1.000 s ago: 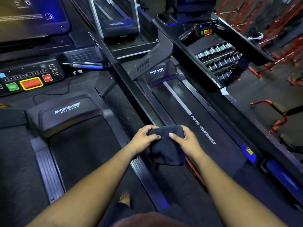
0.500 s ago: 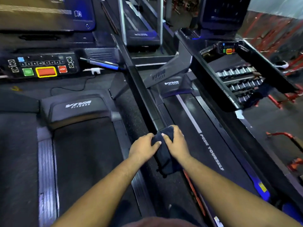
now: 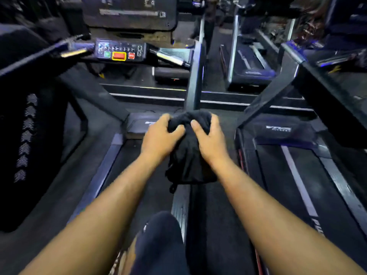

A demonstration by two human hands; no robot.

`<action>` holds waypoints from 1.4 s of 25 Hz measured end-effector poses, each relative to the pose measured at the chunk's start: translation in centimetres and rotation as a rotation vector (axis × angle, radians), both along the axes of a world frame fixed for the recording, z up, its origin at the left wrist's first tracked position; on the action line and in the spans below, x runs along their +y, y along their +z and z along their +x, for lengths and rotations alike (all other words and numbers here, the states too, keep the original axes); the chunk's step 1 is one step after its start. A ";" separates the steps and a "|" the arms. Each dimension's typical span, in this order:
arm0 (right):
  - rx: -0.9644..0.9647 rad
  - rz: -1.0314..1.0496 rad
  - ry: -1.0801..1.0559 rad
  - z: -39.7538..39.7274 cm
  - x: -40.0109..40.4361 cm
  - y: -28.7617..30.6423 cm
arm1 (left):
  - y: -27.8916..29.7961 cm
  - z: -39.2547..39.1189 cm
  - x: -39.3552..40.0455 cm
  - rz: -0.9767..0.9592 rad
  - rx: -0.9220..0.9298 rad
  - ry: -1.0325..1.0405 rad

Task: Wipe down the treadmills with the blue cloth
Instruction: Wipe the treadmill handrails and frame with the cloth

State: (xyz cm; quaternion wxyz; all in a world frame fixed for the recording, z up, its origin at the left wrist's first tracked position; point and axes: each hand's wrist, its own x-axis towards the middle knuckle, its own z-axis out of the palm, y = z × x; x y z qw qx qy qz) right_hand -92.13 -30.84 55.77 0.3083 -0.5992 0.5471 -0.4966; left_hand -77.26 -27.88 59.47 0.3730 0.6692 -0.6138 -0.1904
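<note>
A dark blue cloth (image 3: 188, 155) hangs bunched between my two hands in the middle of the head view. My left hand (image 3: 160, 135) grips its upper left part with curled fingers. My right hand (image 3: 208, 135) grips its upper right part the same way. The cloth sits just in front of the grey upright (image 3: 195, 84) that stands between two treadmills. The left treadmill's belt (image 3: 137, 169) lies under my left forearm. The right treadmill's belt (image 3: 286, 175), with a white stripe, runs on the right. The frame is blurred.
A control panel (image 3: 121, 51) with green and red buttons sits at the upper left under a dark screen (image 3: 129, 11). A slanted side rail (image 3: 329, 100) crosses the right. More treadmills (image 3: 250, 62) stand further back. My knee in dark cloth (image 3: 158, 241) shows at the bottom.
The view has swung left and forward, so the upright between the treadmills now stands straight ahead. My hands have moved further up along it with the cloth, still gripping it together.
</note>
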 end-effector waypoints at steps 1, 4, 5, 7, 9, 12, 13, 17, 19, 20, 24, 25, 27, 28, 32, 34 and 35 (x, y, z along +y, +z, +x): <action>0.024 0.017 -0.001 -0.9 0.8 0.1 | 0.9 -0.5 1.3 -0.017 -0.080 0.039; 0.186 -0.039 -0.142 -3.2 2.8 1.2 | 2.8 -2.4 4.2 -0.044 -0.240 0.091; 0.176 -0.080 -0.188 -3.3 3.5 1.4 | 2.8 -3.0 4.8 -0.038 -0.197 0.094; 0.092 -0.120 -0.103 -2.5 5.6 1.0 | 2.5 -4.4 5.7 -0.029 -0.078 0.104; -0.029 -0.039 0.122 -0.9 7.0 -0.5 | 1.8 -5.4 5.8 -0.027 0.011 0.114; -0.132 0.006 0.248 1.0 6.4 -2.1 | 1.1 -4.6 4.6 -0.019 0.245 0.136; -0.129 0.000 0.245 1.4 6.0 -2.2 | 0.9 -3.9 4.1 -0.035 0.289 0.140; -0.066 -0.061 0.243 1.5 1.6 -2.3 | 0.8 -3.6 1.1 0.000 0.219 0.091; 0.004 -0.067 0.329 0.2 -2.0 -0.8 | 1.4 -4.4 -0.5 0.054 0.280 0.034; 0.019 -0.048 0.375 -0.2 -3.6 -0.1 | 1.8 -4.8 -1.2 0.067 0.347 -0.008; -0.152 -0.036 0.335 0.3 -1.5 -1.8 | 1.9 -5.3 -3.0 0.099 0.818 -0.014; -0.176 -0.042 0.316 0.7 -0.2 -2.4 | 1.9 -5.1 -3.2 0.110 0.886 -0.015; -0.169 -0.036 0.316 1.0 0.7 -3.2 | 1.2 -4.5 -3.9 0.140 0.958 0.020; -0.170 -0.048 0.321 0.8 0.1 -3.4 | 0.9 -4.2 -4.1 0.148 0.959 0.056; -0.125 -0.291 0.486 -1.4 -5.1 -4.4 | 0.9 -4.7 -4.4 0.122 0.810 0.086; -0.134 -0.242 0.504 -2.3 -9.3 -4.8 | 1.0 -5.7 -4.7 0.178 0.696 0.106; -0.154 -0.149 0.455 -2.1 -10.8 -4.3 | 1.0 -6.0 -4.9 0.201 0.574 0.127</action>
